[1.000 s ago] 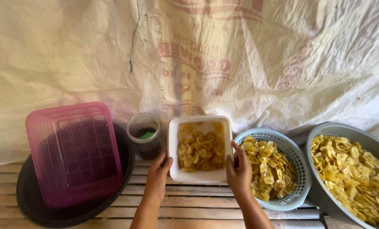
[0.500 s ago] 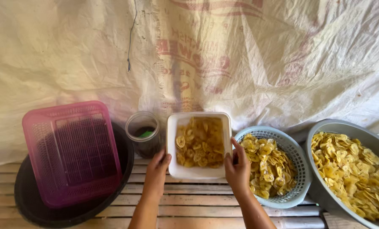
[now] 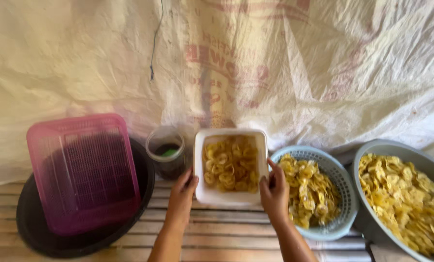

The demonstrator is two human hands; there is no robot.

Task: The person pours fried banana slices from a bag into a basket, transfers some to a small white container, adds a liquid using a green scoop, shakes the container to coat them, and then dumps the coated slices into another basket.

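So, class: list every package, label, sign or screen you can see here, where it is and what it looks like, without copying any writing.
Printed sheet: hangs as a backdrop behind the containers; crinkled white woven plastic with faded red print near the middle.
Jar: between the pink basket and the white tub; round, clear, dark inside with a green bit; no label visible.
No signs or screens.

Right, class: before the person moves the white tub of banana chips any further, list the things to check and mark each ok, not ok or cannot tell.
1. Left hand on the white tub's near-left corner: ok.
2. Right hand on its right edge: ok.
3. Chips lie below the rim: ok.
4. Tub sits level on the slatted bench: cannot tell.
5. Jar stands close at the tub's left: not ok, little room.
6. Blue basket touches the right hand's side: cannot tell.
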